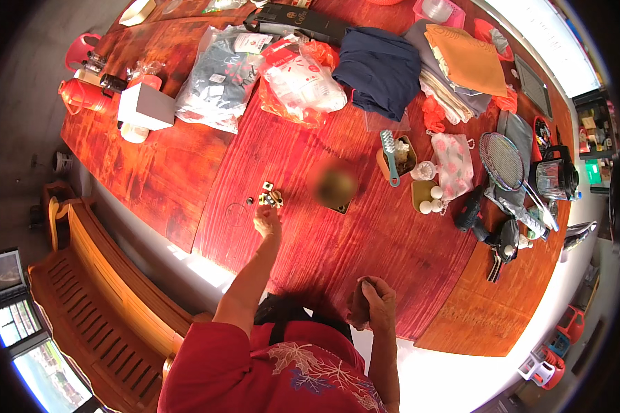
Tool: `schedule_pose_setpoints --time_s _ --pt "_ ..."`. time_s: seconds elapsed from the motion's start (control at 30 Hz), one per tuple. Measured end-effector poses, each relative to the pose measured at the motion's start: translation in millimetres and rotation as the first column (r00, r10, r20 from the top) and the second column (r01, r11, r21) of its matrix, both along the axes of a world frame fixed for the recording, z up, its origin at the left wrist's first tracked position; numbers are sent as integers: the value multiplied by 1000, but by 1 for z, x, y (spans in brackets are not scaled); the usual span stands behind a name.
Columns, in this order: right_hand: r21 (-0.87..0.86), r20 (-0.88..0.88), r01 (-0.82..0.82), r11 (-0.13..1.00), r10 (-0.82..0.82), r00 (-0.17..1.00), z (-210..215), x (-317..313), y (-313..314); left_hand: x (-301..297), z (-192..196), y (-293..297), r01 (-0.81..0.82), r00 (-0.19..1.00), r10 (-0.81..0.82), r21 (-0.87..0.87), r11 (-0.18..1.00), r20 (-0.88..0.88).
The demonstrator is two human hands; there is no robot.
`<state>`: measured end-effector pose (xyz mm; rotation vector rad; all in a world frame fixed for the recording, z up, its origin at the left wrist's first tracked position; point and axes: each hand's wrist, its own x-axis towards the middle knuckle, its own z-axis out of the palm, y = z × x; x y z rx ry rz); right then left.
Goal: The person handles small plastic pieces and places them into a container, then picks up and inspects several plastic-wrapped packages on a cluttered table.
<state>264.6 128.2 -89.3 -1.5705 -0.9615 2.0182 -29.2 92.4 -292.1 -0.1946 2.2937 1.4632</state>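
My left hand (266, 224) reaches over the red wooden table, its fingers drawn together at a small cluster of black, white and gold trinkets (271, 199). What the fingertips pinch, if anything, is too small to make out. A tiny dark round piece (250, 201) lies just left of the cluster. Close to my body at the table's near edge, my right hand (381, 304) is closed on a soft-looking dark brown pouch-like thing (358, 307), thumb on top. Ahead and right of my left hand, a dish-like thing with a dark rim (342, 208) is mostly blurred.
Rightward lie a comb (390, 158), a tray with white balls (422, 195), a floral pouch (452, 164) and badminton rackets (503, 162). Folded dark clothes (379, 72) and bagged clothing (220, 79) line the far side. A white box (147, 107) stands left; a wooden bench (110, 310) flanks the table.
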Motion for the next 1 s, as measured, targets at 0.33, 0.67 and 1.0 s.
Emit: schedule_pose_setpoints --time_s 0.33,0.67,1.0 --pt "-74 53 -44 996 48 997 4 -9 2 -38 6 12 368 837 -493 -422 829 -239" --pt "-23 127 -113 993 115 985 5 -21 1 -33 12 6 263 743 -492 -479 837 -452" --pt "-24 77 -32 999 34 996 31 -47 1 2 98 -4 -106 777 -319 612 783 543"
